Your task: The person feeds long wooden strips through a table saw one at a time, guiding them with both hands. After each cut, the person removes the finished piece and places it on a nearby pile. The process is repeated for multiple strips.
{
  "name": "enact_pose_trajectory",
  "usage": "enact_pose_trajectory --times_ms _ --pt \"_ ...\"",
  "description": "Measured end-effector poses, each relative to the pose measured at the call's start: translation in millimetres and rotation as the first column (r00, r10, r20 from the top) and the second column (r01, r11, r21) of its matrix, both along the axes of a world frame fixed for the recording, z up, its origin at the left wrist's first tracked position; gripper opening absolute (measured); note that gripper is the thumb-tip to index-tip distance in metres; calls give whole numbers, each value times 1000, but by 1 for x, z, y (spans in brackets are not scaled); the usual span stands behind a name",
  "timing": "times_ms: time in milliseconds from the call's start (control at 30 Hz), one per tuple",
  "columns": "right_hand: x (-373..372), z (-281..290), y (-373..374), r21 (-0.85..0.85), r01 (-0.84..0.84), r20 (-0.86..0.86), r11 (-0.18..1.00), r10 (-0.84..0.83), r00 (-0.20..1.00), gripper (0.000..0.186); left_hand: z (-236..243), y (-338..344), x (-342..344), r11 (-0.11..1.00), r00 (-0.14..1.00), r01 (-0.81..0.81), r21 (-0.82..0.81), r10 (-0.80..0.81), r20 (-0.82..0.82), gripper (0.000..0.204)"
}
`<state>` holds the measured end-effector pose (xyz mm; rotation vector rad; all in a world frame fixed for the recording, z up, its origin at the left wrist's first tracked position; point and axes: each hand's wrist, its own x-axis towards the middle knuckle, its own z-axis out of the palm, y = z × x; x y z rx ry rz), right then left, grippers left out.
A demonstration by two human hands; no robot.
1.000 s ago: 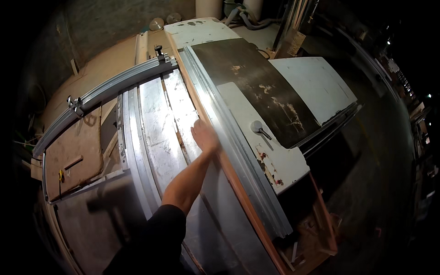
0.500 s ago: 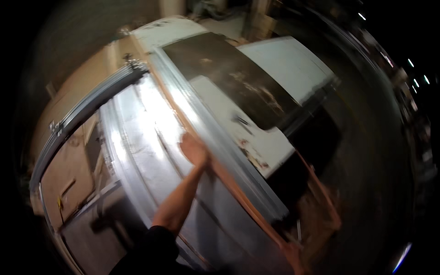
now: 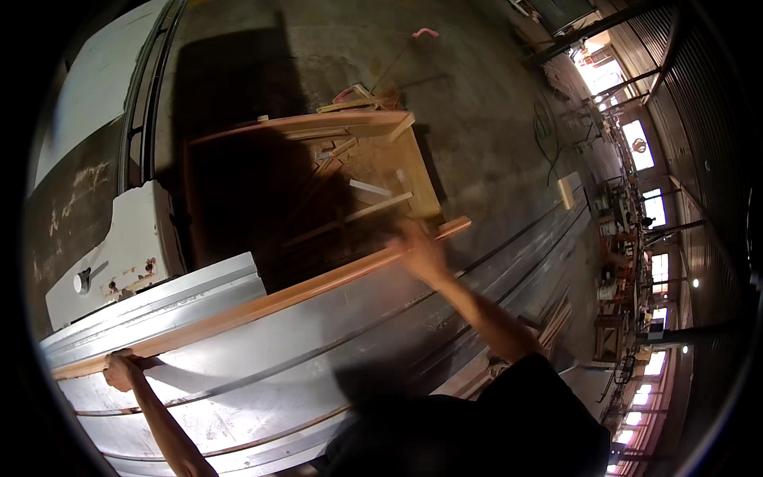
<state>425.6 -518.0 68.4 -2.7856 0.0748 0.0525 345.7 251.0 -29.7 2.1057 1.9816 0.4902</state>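
Note:
A long reddish-brown wooden strip lies across the ribbed metal machine table, beside a silver aluminium rail. At the strip's left part, my left hand is closed against its near edge, fingers curled. Near the strip's right end, my right hand reaches over it. Motion blurs the right fingers, so their grip cannot be made out. The strip's right end sticks out a little past that hand.
Past the strip stands an open wooden bin holding offcuts, its left part in deep shadow. A white machine housing is at the left. A small wood block rests on the metal table's far right. Cluttered benches line the right.
My view has swung right, bringing the bin and the workshop into sight. My left hand remains at the strip; my right hand now shows more fully, near the strip's right end.

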Motion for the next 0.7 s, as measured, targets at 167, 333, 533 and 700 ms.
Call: enact_pose_trajectory --times_ms 167,333,533,700 --pt "-3 -63 -276 -566 -39 386 824 306 870 20 -10 -21 22 985 989 -12 -171 37 142 48" --pt "68 -94 -257 101 199 -322 975 -157 934 39 -92 47 -60 748 791 -141 648 479 -381 26" --pt "10 -83 -259 -183 44 -304 982 -99 947 31 23 -22 33 922 988 -123 368 80 129 21" --pt "46 -66 -227 -206 -347 -263 915 289 920 20 17 4 1 897 962 -211 389 120 246 23"
